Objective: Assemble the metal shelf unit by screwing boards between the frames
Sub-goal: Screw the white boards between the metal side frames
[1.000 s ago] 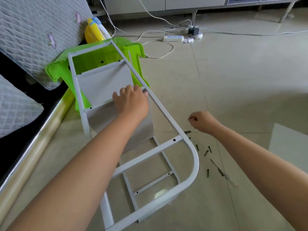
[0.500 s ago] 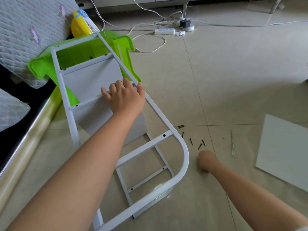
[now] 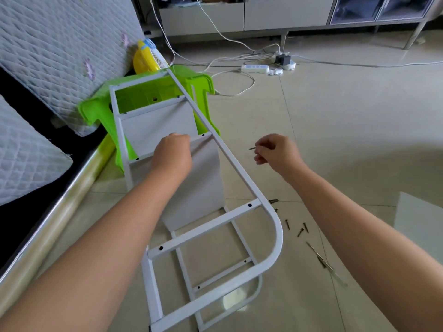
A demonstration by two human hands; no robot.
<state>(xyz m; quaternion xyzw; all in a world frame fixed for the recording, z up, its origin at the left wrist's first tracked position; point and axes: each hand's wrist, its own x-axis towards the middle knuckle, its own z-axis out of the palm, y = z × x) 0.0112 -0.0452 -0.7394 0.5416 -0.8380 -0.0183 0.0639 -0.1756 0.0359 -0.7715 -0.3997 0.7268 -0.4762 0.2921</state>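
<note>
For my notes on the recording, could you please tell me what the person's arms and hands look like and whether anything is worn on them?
Both forearms are bare as far as the picture shows: no sleeves, gloves, watch or bracelet. No ring shows on the left hand or the right hand, though some fingers are curled out of sight. There are no markings or cables on either arm.

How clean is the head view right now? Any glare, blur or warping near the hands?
Head view: daylight, soft shadows; a bright glare patch on the floor tile under the white frame; wide-angle warping bows the edges; the right hand and its screw are slightly soft; the left hand is sharp.
</note>
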